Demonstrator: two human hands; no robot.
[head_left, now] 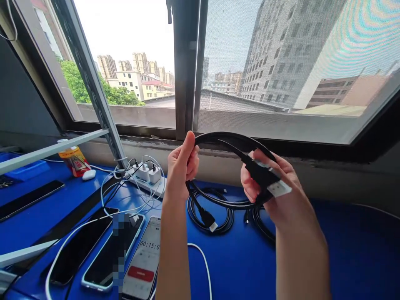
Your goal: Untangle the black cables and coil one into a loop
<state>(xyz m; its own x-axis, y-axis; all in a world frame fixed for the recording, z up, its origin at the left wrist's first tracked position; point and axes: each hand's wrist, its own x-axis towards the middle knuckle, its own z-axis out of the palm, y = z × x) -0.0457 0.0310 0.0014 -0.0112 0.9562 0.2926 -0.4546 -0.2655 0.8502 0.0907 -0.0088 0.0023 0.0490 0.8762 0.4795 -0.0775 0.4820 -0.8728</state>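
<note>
A black cable [225, 203] is looped into a coil and held up over the blue table. My left hand [185, 160] is closed round the coil's left side, thumb pointing up. At the coil's right side my right hand [275, 183] is also closed round it, its fingers partly hidden. A flat plug in a clear cap [279, 188], on a thick black housing, sticks out in front of my right hand. The other cable end [208, 219], with a similar capped plug, hangs below my left hand. Behind lie another coiled black cable [229, 223] and a further coil [262, 227], partly covered by my right arm.
Several phones lie at left, one a phone with a running timer [142, 258]. White charging cables tangle round a power strip [159, 186] with chargers. A metal frame [90, 66] stands at left before the window. A yellow-red packet [75, 160] and white case [89, 175] sit nearby.
</note>
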